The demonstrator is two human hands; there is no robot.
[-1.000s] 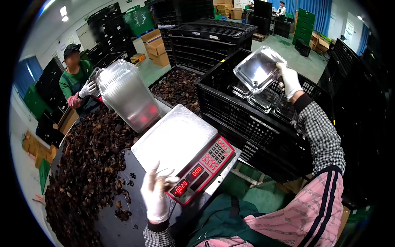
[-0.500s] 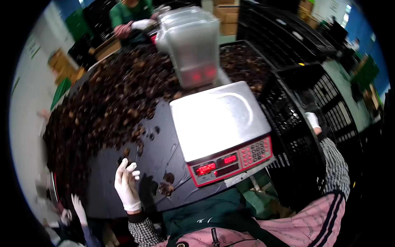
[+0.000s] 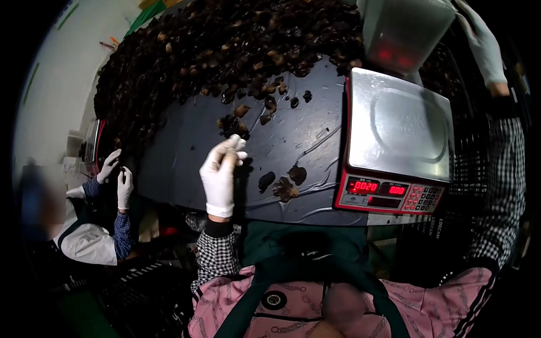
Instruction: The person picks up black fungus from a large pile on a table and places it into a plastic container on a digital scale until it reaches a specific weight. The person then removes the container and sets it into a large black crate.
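Observation:
My left hand, in a white glove, hovers over the dark table. Its fingers are loosely bent with gaps, and nothing shows in them. Just beyond its fingertips lie a few dark, glossy pieces that look like wood ear mushroom; a lighter-centred piece rests to its right. At upper right my gloved right hand reaches to the rim of the stacked clear plastic tubs, fingers stretched and thumb apart. Whether it touches them I cannot tell. Between the hands stands a scale with a bare steel plate.
A large heap of dark mushroom pieces covers the back and left of the table. At left, a co-worker's gloved hands are at the table edge near another scale. Black crates stand right of my scale.
My view has swung left and down. My right hand has risen from the black crate to the tubs, without anything visible in it. My left hand stays above the table, fingers still bent.

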